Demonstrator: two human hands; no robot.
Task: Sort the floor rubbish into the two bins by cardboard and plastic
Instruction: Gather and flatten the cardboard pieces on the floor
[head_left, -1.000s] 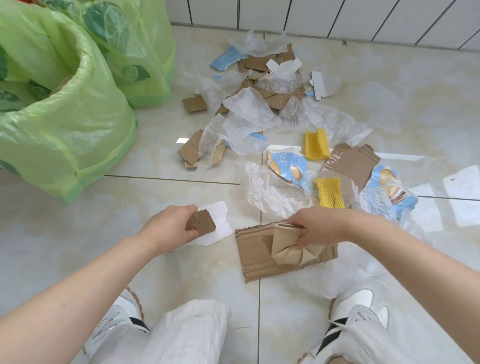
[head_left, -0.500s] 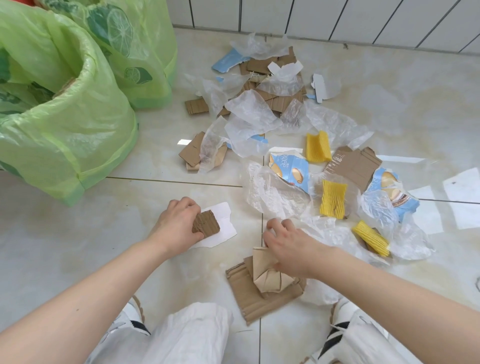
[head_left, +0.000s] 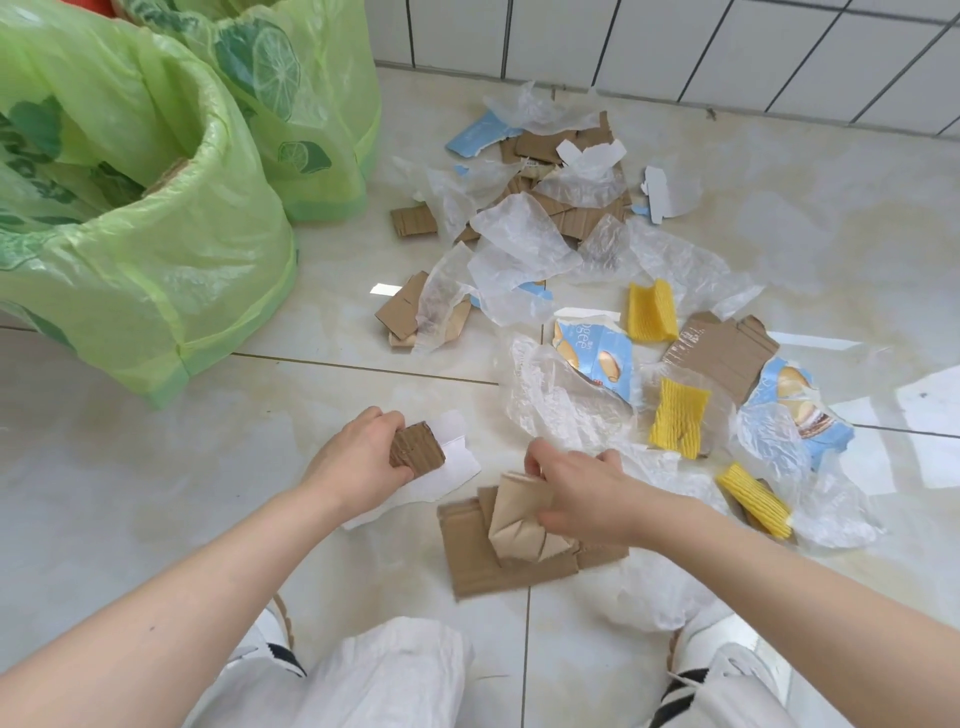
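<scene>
My left hand (head_left: 358, 462) grips a small brown cardboard piece (head_left: 418, 452) together with a white card sheet (head_left: 447, 470) just above the floor. My right hand (head_left: 582, 493) is closed on a folded tan paper-like cardboard piece (head_left: 519, 525) and the flat corrugated cardboard (head_left: 478, 561) under it. Two bins lined with green bags stand at the left: the near bin (head_left: 156, 249) with cardboard visible inside, and the far bin (head_left: 311, 104) behind it. Scattered rubbish lies beyond my hands: clear plastic film (head_left: 524, 249), cardboard scraps (head_left: 722, 353), yellow foam nets (head_left: 678, 415).
Blue snack wrappers (head_left: 597, 353) lie amid the plastic. A tiled wall (head_left: 675, 47) bounds the floor at the back. My knees in white trousers (head_left: 395, 675) and my shoes (head_left: 727, 660) are at the bottom edge. Crumpled clear plastic (head_left: 644, 597) lies by my right foot.
My right hand has dragged the flat cardboard and folded piece leftward toward me, uncovering a yellow foam net and plastic at the right. My left hand has kept its hold and barely moved.
</scene>
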